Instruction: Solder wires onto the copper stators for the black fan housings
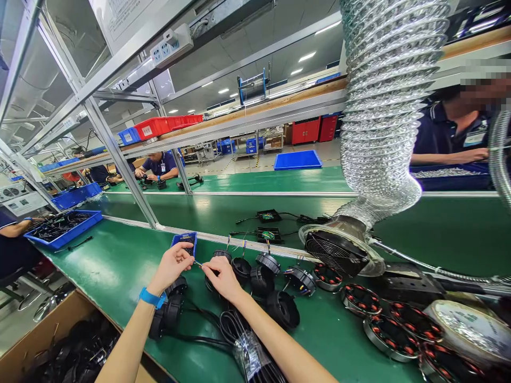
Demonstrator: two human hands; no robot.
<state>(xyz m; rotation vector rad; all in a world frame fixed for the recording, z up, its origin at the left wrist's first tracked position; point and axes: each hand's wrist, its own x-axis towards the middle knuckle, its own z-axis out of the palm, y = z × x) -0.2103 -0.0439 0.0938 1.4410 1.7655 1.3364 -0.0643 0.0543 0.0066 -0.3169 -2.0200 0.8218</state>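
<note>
My left hand, with a blue wristband, pinches a thin wire with a metal tip, which points towards my right hand. The right hand's fingers curl around a black round housing, which is mostly hidden. A small blue tray stands just beyond the hands. Several more black housings with wire leads lie to the right, and coiled black cables in a plastic bag lie below my forearms. Both hands are over the green workbench.
Metal rings with red-tipped windings lie at right, beside a fan on a silver flexible duct. Circuit boards sit on the far belt. A co-worker stands at right; a cardboard box of black parts sits at lower left.
</note>
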